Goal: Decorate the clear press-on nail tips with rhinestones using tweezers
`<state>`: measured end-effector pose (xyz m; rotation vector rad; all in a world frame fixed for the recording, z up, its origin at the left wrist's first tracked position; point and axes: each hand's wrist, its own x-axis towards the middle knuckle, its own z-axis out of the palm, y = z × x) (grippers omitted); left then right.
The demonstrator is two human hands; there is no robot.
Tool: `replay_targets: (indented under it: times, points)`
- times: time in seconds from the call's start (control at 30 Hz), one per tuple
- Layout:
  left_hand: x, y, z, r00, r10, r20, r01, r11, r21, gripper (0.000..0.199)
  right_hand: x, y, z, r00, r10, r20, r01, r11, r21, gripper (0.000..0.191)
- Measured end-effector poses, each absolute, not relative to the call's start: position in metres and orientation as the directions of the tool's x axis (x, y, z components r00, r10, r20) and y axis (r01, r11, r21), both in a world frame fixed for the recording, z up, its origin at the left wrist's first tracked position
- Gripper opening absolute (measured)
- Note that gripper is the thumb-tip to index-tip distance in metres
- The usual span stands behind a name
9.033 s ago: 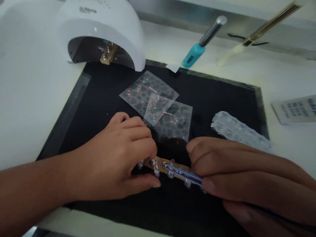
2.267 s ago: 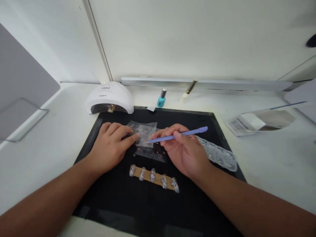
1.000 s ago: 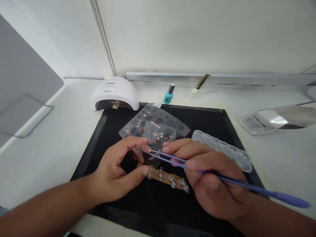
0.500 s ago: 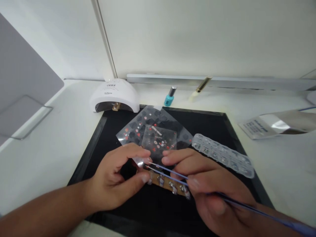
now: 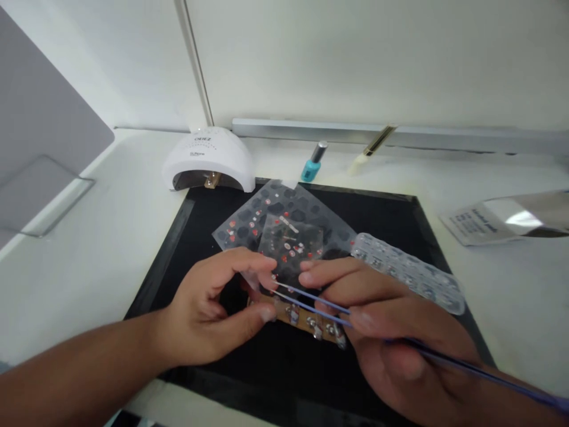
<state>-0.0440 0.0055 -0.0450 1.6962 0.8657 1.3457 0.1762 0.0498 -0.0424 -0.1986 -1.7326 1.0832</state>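
Observation:
My left hand (image 5: 217, 308) has its thumb on the left end of a narrow wooden strip (image 5: 280, 308), with other fingers behind it. Several clear nail tips (image 5: 317, 330) stand on metal knobs along the strip. Purple tweezers (image 5: 311, 295) are gripped in my right hand (image 5: 391, 320). Their two tips are slightly apart, close to my left fingertips; whether anything tiny sits between them I cannot make out. Just beyond lies a small clear sticker sheet (image 5: 311, 234) with red and white designs, on top of a larger sticker sheet (image 5: 326, 220).
A black mat (image 5: 204, 207) lies under the work. Behind it stand a white nail lamp (image 5: 208, 151), with a piece on metal knobs inside, a turquoise polish bottle (image 5: 312, 166) and a gold-handled brush (image 5: 377, 142). At right are a clear compartment case (image 5: 409, 273) and a silver packet (image 5: 502, 219).
The whole view has shifted, so the table items sit a little higher and further right. A shiny film edge by my left fingers no longer gleams. Both hands keep nearly the same pose.

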Motion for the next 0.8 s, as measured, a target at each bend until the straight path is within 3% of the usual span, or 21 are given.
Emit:
replay_targets:
  times: [0.6,0.8]
  points:
    - [-0.0415,0.0069,-0.0431,0.189,0.888,0.42,-0.022,-0.424,0.905,0.049,0.1757,0.0498,-0.0361,-0.433,0.635,0.64,-0.329,0.55,-0.768,0.024]
    - [-0.0391,0.0086,-0.044,0.217,0.857,0.467,0.03,-0.485,0.874,0.045,0.1784,0.0523,-0.0348,-0.431,0.625,0.651,-0.294,0.585,-0.756,0.023]
